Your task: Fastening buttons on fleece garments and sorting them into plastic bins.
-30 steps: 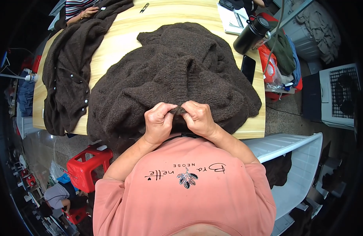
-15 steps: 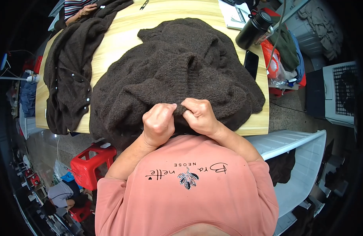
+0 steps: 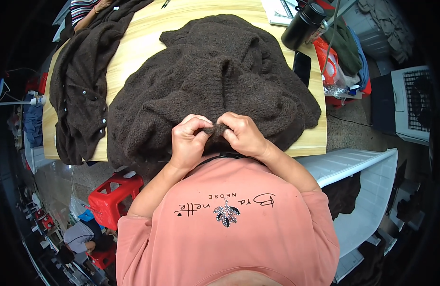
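Sweater: A dark brown knit garment (image 3: 196, 76), probably a sweater, lies heaped across the pale wood worktop (image 3: 141, 50), its near side bunched against the worker's waist.
Left hand: The left hand (image 3: 187, 143) pinches a bit of the knit between thumb and bent forefinger.
Right hand: Just beside it, the right hand (image 3: 243, 136) has the same kind of grip, thumb and forefinger pressed on the cloth, a short stretch of fabric between the two.
Feel of the knit: From where I stand it looks soft, limp and fuzzy, unlikely to slip or break, though the bulk may drag; loose stitches could snag or stretch. An edge or seam seems the surest place to hold, close to the fingertips.
Out of sight: The folds hide the garment's underside and full shape, and I cannot tell whether anything fine, such as a thread, sits between the fingertips. Up top, a co-worker's hand (image 3: 103, 5) by a buttoned brown garment (image 3: 84, 66) is cut off by the frame.
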Motion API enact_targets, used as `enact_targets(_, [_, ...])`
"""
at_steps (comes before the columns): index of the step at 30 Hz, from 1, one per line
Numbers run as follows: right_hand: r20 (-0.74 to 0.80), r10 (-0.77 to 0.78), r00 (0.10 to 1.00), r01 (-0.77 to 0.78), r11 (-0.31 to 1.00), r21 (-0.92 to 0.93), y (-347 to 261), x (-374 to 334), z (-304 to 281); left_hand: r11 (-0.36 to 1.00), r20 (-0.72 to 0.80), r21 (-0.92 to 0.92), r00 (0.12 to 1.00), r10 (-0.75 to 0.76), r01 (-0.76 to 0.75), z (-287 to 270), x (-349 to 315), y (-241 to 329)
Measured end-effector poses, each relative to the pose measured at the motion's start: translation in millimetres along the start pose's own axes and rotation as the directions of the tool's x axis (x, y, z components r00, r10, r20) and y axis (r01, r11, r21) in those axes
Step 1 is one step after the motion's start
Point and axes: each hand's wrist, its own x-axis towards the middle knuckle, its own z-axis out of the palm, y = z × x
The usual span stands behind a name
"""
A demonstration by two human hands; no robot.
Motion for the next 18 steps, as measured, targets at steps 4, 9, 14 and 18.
enact_targets(4, [0.075, -0.018, 0.997, 0.018, 1.000, 0.009, -2.4, 5.4, 0.3, 0.956, -0.030, 0.190, 0.972, 0.233, -0.224, -1.0, -2.2, -0.3])
enact_targets(9, [0.014, 0.135, 0.991, -0.135, 0.972, 0.194, -4.9, 5.3, 3.4, 0.928, -0.024, 0.260, 0.959, 0.284, -0.268, 1.4, 0.8, 4.8])
enact_targets(14, [-0.238, 0.025, 0.971, -0.020, 0.999, 0.026, -13.4, 10.4, 11.7, 0.666, 0.031, 0.544, 0.805, 0.592, -0.511, 4.8, 10.1, 8.5])
enact_targets(18, [-0.341, -0.117, 0.933, 0.094, 0.992, -0.082, -11.1, 19.4, 20.7, 0.541, 0.035, 0.653, 0.734, 0.678, -0.530, 5.3, 3.3, 8.1])
